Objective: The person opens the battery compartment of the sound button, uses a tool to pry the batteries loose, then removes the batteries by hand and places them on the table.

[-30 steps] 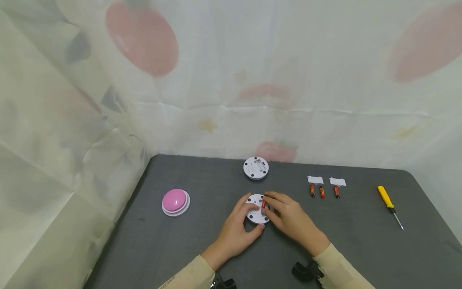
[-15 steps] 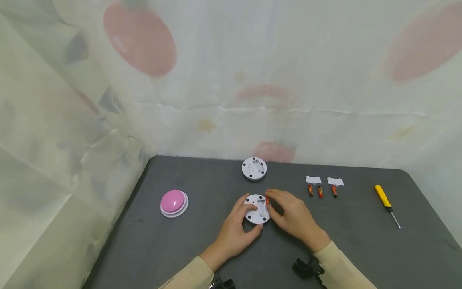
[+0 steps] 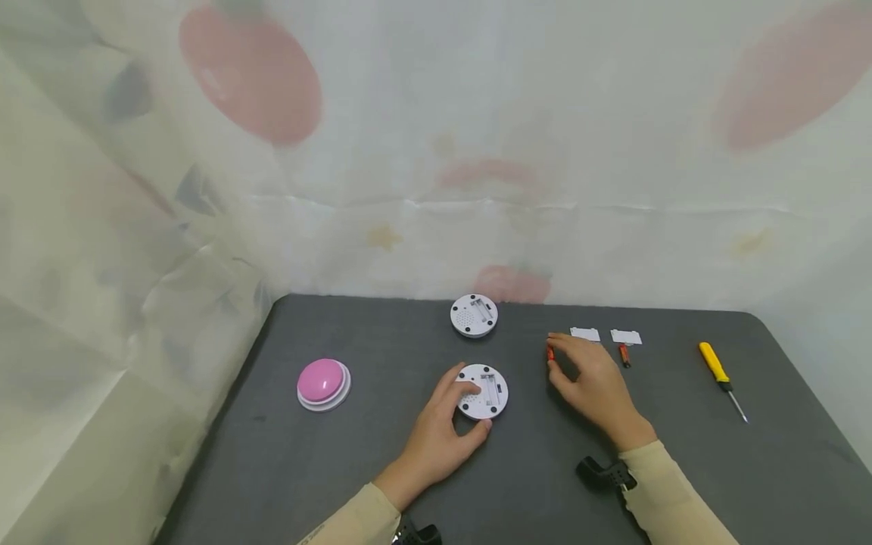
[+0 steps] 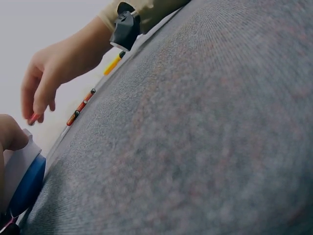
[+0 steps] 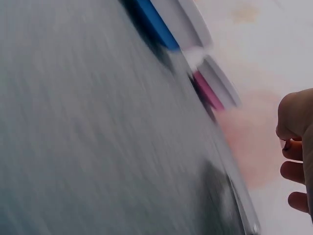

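My left hand (image 3: 432, 443) grips the rim of a round white buzzer button (image 3: 496, 395), which lies face down with its battery slots up. In the left wrist view its blue dome (image 4: 30, 183) faces the table. To the right of it, my right hand (image 3: 599, 386) pinches a small red battery (image 3: 550, 353) between thumb and fingers, above the table in the left wrist view. One loose battery (image 3: 624, 356) lies beyond that hand, which hides others in the head view. A row of batteries (image 4: 80, 106) shows in the left wrist view.
Another upturned buzzer button (image 3: 474, 316) lies at the back, its dome pink in the right wrist view. A pink-domed one (image 3: 323, 384) sits at left. Two white battery covers (image 3: 626, 337) lie at back right, with a yellow-handled screwdriver (image 3: 724, 381) farther right.
My right hand has lifted the battery away from the buzzer button and carried it right, towards the loose batteries and covers. My left hand keeps its hold on the buzzer button.
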